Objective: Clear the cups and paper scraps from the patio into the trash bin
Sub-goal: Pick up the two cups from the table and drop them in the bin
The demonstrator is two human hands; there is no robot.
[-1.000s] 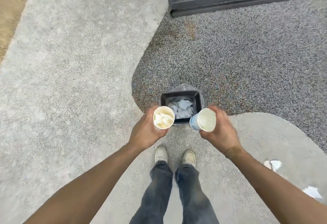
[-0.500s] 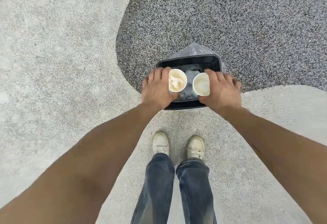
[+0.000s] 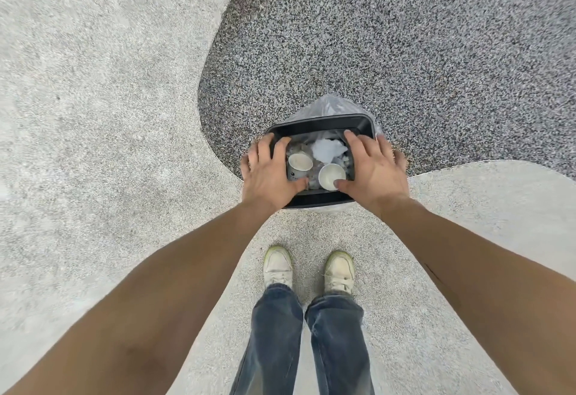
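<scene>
Pebbled patio paving surrounds the trash bin (image 3: 318, 125), both cups (image 3: 332, 176) inside; left hand (image 3: 269, 173) and right hand (image 3: 372, 171) hover spread, empty—withdraw without snagging the liner (image 3: 324, 104).

Trash bin (image 3: 318, 129) stands on the ground directly ahead of the person's shoes (image 3: 278, 266), at the curved boundary between two paving surfaces. Inside the bin: left cup (image 3: 300, 161) toward the left wall, right cup (image 3: 331, 176) nearer the front wall, just right of it; crumpled paper (image 3: 328, 149) behind both. Left hand (image 3: 269, 176) hovers over the bin's left rim, right hand (image 3: 372, 170) over its right rim, fingers spread.
</scene>
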